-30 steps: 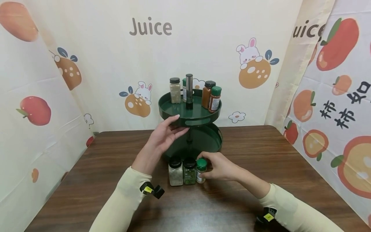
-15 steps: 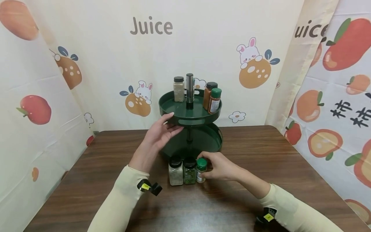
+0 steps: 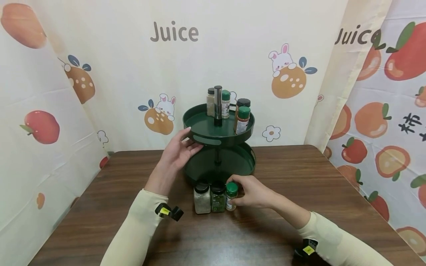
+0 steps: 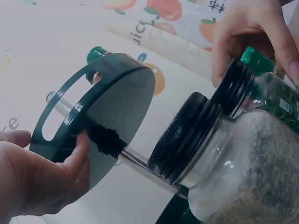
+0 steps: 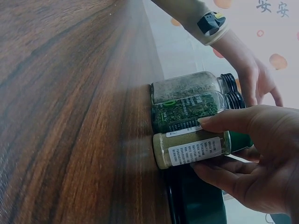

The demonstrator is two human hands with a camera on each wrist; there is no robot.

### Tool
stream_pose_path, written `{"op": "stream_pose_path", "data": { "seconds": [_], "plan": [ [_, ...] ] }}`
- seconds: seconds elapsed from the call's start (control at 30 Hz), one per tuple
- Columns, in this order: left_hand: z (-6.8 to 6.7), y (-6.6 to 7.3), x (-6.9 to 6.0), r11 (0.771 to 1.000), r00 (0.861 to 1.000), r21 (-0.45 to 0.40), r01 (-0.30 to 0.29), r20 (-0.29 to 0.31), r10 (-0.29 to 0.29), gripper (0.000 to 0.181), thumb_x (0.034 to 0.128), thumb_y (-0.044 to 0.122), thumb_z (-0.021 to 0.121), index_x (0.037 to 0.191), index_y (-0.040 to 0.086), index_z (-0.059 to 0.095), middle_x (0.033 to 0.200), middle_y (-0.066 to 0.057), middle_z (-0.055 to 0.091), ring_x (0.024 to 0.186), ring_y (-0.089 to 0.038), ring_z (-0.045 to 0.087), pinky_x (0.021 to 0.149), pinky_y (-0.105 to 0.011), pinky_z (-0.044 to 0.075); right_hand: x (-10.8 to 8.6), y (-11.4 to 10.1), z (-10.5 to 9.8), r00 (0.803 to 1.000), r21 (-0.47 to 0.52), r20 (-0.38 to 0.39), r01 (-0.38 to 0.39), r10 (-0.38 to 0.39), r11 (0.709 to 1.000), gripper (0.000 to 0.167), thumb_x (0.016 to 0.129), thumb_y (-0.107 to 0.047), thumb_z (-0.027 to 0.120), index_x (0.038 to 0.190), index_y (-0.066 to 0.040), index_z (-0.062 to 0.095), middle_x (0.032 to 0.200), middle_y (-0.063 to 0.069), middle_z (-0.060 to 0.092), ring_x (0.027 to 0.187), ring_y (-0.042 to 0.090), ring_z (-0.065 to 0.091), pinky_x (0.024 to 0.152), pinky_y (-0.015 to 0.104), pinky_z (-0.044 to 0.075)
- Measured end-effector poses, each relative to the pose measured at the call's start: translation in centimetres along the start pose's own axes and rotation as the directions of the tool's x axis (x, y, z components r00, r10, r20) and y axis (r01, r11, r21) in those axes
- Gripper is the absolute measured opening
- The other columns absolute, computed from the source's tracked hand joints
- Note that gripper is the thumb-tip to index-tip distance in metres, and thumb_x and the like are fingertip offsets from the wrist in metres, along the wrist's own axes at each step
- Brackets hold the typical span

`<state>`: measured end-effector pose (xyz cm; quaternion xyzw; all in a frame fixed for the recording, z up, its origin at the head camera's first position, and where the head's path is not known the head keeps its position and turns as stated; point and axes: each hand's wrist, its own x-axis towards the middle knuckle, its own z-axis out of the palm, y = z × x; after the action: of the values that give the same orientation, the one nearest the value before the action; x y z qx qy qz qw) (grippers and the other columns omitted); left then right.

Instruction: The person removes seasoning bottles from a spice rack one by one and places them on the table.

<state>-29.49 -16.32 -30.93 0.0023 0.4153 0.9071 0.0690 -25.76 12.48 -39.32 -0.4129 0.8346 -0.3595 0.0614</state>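
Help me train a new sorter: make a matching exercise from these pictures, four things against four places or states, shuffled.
Things:
1. left hand
2. right hand
3. herb jar
4. post

Places or states:
A. between the pale jar and the green-capped jar
B. pinching the green-capped jar
C. upright in the middle of the upper tray
D. holding the edge of the upper tray

Pairs: 1-D, 2-B, 3-A, 4-C

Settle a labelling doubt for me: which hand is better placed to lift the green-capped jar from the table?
Probably the right hand: its thumb and fingers hold the green-capped jar. The left hand, farther from that jar, is occupied at the rim of the upper tray.
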Motion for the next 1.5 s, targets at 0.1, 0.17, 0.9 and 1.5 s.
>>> {"op": "stream_pose_path", "data": {
  "seconds": [0.1, 0.17, 0.9, 1.5],
  "plan": [
    [0.2, -0.4, -0.2, 0.999, 1.0, 0.03, -0.02, -0.006, 0.02, 0.059, 0.1094, 0.028, 0.058, 0.161, 0.016, 0.033, 0.144, -0.02, 0.046, 0.13, -0.032, 0.055, 0.115, -0.048, 0.043, 0.0, 0.0, 0.0, 1.0, -0.002, -0.003, 0.003, -0.003, 1.0, 0.036, 0.089, -0.016, 0.088, 0.116, -0.015, 0.064, 0.097, -0.006, 0.066, 0.083, 0.016, 0.066, 0.075, 0.032, 0.062],
    [0.6, -0.7, -0.4, 0.999, 1.0, 0.041, -0.02, -0.008, 0.02, 0.061, 0.1085, 0.027, 0.06, 0.162, 0.017, 0.031, 0.145, -0.021, 0.047, 0.128, -0.033, 0.056, 0.113, -0.048, 0.045, 0.0, 0.0, 0.0, 1.0, -0.005, -0.006, 0.006, -0.006, 1.0, 0.036, 0.089, -0.016, 0.088, 0.116, -0.015, 0.064, 0.097, -0.006, 0.066, 0.083, 0.016, 0.066, 0.074, 0.034, 0.062],
    [1.4, -1.5, -0.5, 0.999, 0.999, 0.042, -0.003, 0.047, 0.001, 0.067, 0.1087, 0.019, 0.06, 0.165, 0.016, 0.023, 0.156, -0.024, 0.043, 0.142, -0.039, 0.048, 0.114, -0.049, 0.044, 0.0, 0.3, 0.0, 1.0, -0.018, -0.004, 0.008, -0.008, 1.0, 0.038, 0.089, -0.017, 0.088, 0.118, -0.015, 0.064, 0.096, -0.007, 0.065, 0.08, 0.012, 0.062, 0.072, 0.027, 0.058],
    [-0.2, 0.0, 0.1, 1.0, 0.999, -0.019, -0.024, -0.032, 0.024, 0.057, 0.1093, 0.027, 0.06, 0.16, 0.015, 0.037, 0.138, -0.015, 0.05, 0.124, -0.026, 0.058, 0.113, -0.042, 0.046, 0.1, 0.7, 0.3, 1.0, -0.006, -0.005, 0.017, -0.017, 1.0, 0.038, 0.089, -0.018, 0.088, 0.118, -0.014, 0.064, 0.099, -0.005, 0.065, 0.082, 0.015, 0.064, 0.073, 0.031, 0.06]
  ]
}}
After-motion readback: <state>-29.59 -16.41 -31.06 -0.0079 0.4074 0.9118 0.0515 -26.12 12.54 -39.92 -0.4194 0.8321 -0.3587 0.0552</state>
